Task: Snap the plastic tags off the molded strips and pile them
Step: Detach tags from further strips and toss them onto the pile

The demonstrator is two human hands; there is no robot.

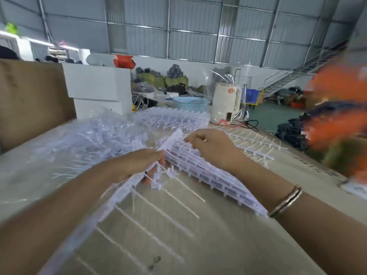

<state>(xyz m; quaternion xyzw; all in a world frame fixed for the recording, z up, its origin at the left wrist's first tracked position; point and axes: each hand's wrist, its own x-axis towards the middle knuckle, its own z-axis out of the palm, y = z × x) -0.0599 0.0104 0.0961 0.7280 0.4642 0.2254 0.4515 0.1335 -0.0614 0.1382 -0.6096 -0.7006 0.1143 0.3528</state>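
Bare forearms; right wrist bangles (286, 201); apparently finger ring (205, 139).

On the worktop (228, 245), a heap of loose tags (93, 139) lies to the left, and a stack of molded strips (170, 117) sits behind the hands. The left hand (143, 163) and the right hand (210, 145) meet at mid-worktop on a bundle of strips (208, 179) that runs toward the near right. Bare runners (258, 143) lie right of the right hand. Behind the stack stand a basket (190, 104) and, to its right, a kettle (226, 104).
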